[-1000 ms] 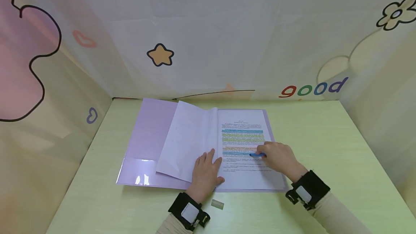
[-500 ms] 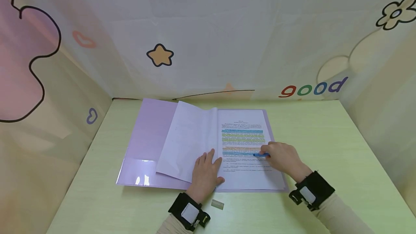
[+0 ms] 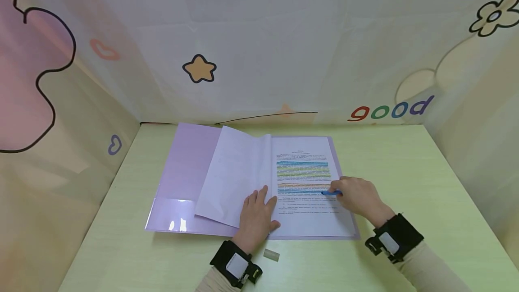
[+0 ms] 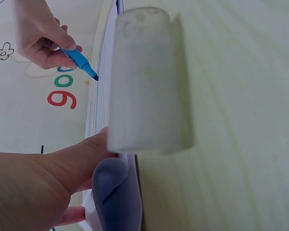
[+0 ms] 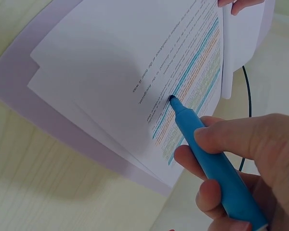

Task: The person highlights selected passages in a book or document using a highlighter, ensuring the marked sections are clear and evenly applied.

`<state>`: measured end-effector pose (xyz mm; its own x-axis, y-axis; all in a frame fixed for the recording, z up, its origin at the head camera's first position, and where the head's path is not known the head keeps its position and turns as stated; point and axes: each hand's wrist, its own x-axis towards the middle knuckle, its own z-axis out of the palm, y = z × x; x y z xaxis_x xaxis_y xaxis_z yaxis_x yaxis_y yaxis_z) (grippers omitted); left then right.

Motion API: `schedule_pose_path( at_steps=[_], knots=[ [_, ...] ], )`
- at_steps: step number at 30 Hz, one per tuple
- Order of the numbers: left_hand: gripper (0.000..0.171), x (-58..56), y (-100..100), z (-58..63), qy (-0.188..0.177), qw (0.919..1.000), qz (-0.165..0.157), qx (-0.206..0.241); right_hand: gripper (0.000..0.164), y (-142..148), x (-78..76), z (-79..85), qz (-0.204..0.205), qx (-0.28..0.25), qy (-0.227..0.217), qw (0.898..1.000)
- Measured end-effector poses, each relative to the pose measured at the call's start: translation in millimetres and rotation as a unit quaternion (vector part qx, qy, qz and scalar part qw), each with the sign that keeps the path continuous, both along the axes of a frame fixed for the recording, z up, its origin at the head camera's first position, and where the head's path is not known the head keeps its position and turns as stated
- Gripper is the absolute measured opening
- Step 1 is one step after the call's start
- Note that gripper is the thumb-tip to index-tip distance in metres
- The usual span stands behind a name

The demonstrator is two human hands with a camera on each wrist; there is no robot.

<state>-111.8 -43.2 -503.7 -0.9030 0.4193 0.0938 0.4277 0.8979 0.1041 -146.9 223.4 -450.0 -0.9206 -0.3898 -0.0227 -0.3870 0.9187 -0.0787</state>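
Observation:
My right hand (image 3: pixel 360 196) grips a blue highlighter (image 5: pixel 214 171), thumb and fingers wrapped around its barrel. Its dark tip (image 5: pixel 172 98) is at the end of a blue stroke on the printed page (image 3: pixel 308 225). Above that line, the text carries blue, green-yellow and orange bands. The page lies in an open purple folder (image 3: pixel 192 152), with a sheet (image 3: pixel 235 170) turned over to the left. Near the fold, my left hand (image 3: pixel 256 217) lies with fingers spread over the turned sheet and the page's inner edge.
A small grey-white piece (image 3: pixel 271 255), rounded at the end in the left wrist view, lies on the pale green table (image 3: pixel 405 170) in front of the folder. A printed curtain (image 3: pixel 259 57) hangs behind. Black bands with cameras circle both wrists.
The right hand has drawn the highlighter a short way rightward along the blue-marked line, lengthening the stroke. The left hand, folder and small piece stay in place.

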Motion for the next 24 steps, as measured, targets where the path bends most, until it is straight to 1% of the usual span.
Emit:
schedule_pose_path(
  at_steps=[11,18,24],
  knots=[
    [0.067,0.0,0,1.6,0.005,1.0000,-0.002,-0.005,0.014,9,0.7,0.4,-0.003,-0.001,0.006,1.000],
    [0.067,0.2,0,2.2,0.000,1.0000,-0.002,-0.008,0.014,15,1.5,0.9,-0.006,-0.004,-0.005,1.000],
    [0.067,0.2,1,2.8,-0.005,1.0000,-0.001,-0.008,0.014,17,3.0,2.9,-0.006,-0.006,0.002,1.000]
  ],
)
